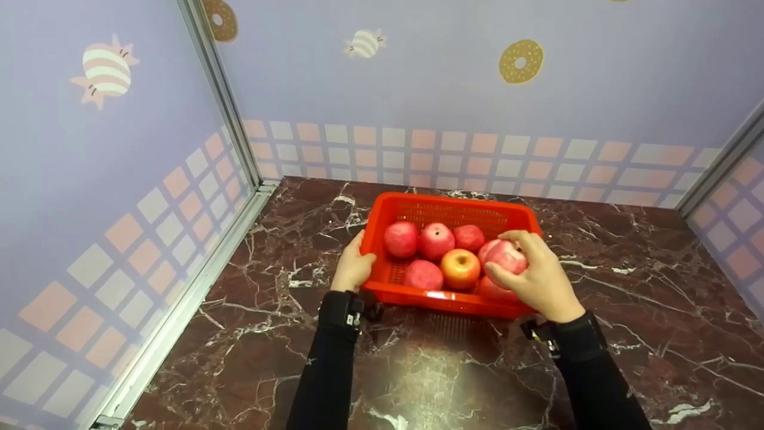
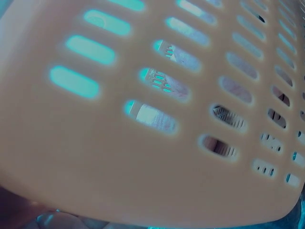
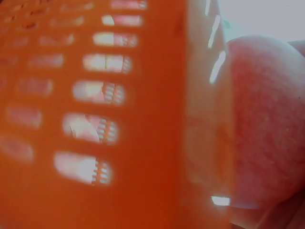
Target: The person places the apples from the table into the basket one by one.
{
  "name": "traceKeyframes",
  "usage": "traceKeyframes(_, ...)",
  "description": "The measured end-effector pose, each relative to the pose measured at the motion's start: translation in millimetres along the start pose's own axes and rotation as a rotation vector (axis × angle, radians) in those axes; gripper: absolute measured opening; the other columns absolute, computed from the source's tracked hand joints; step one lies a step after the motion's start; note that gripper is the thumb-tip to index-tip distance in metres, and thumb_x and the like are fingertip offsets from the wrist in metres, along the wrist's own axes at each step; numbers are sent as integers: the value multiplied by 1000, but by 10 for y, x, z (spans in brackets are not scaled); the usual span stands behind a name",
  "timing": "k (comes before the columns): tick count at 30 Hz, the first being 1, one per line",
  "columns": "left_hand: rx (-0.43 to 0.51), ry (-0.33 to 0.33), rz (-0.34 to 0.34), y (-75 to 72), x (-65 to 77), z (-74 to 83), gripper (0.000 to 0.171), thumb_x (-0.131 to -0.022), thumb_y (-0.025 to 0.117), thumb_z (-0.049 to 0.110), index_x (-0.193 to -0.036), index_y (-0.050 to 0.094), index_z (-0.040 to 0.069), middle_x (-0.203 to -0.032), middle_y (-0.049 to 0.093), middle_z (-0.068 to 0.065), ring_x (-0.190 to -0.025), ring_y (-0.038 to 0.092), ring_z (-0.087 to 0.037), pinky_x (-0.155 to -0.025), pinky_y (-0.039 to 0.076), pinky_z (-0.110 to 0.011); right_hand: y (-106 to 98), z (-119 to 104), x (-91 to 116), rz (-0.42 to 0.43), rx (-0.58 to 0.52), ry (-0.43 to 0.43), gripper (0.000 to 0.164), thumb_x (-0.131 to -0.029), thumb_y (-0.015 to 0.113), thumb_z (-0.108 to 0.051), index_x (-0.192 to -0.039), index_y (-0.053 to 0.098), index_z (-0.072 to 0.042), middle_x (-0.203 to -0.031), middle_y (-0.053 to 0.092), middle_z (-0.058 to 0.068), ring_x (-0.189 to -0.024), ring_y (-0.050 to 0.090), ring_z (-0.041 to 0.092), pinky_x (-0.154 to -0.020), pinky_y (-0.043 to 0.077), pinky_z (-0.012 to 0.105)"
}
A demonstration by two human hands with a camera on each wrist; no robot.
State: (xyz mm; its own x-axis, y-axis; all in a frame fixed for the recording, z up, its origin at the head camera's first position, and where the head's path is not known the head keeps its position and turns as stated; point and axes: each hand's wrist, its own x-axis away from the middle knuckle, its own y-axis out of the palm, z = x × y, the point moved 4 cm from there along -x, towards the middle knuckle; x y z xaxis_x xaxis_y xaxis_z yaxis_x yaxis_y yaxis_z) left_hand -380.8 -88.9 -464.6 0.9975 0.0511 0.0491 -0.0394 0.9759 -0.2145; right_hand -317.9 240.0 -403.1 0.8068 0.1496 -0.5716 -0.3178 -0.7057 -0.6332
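Note:
A red plastic basket [image 1: 453,301] with slotted walls holds several pinkish-red apples [image 1: 401,239] and one yellow-orange apple [image 1: 460,269]. At the basket's left end my left hand [image 1: 353,266] grips the wall, thumb over the rim and the other fingers outside. My right hand [image 1: 540,278] holds a pale-streaked pink apple [image 1: 507,257] between thumb and fingers, above the basket's right part. It overlaps other apples there and partly hides them. In the right wrist view the held apple [image 3: 269,121] shows beside the basket's rim. The slotted basket wall [image 2: 95,157] fills the left wrist view.
The basket stands on a dark red marbled tabletop [image 1: 250,352]. Behind it rises a lilac wall [image 1: 441,77] with candy and doughnut prints, and a similar panel [image 1: 119,155] stands at the left. Metal rails [image 1: 179,310] run along the left edge.

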Motion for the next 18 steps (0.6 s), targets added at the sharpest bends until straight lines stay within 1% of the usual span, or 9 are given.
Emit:
traceKeyframes(5, -4, 7, -4, -1, 4, 15, 76, -89, 47, -9, -162, 27, 0, -163, 38, -21, -145, 44, -35, -121, 37, -45, 95, -48, 20, -23, 13, 12, 45, -79, 86, -24, -117, 65, -13, -104, 63, 10, -89, 60, 20, -72, 53, 38)
traceKeyframes(9, -1, 6, -2, 0, 4, 9, 76, -90, 47, -9, -162, 27, 0, -163, 39, -21, -145, 45, -35, -121, 38, -46, 177, -58, 35, -43, 27, 19, 46, -79, 86, -26, -118, 65, -12, -104, 63, 11, -89, 59, 22, -72, 52, 39)
traceKeyframes(14, 0, 5, -3, 2, -3, -2, 76, -90, 47, -9, -162, 26, 0, -163, 39, -21, -145, 45, -35, -121, 38, -46, 265, -69, 57, -67, 44, 30, 48, -80, 85, -30, -120, 65, -12, -107, 63, 11, -92, 60, 24, -74, 53, 40)
traceKeyframes(18, 5, 4, -3, 3, -13, -14, 76, -90, 47, -9, -162, 26, 0, -163, 38, -21, -145, 45, -35, -121, 38, -45, 315, -85, 72, -78, 36, 39, 51, -81, 86, -33, -122, 64, -11, -110, 62, 11, -94, 61, 25, -78, 55, 42)
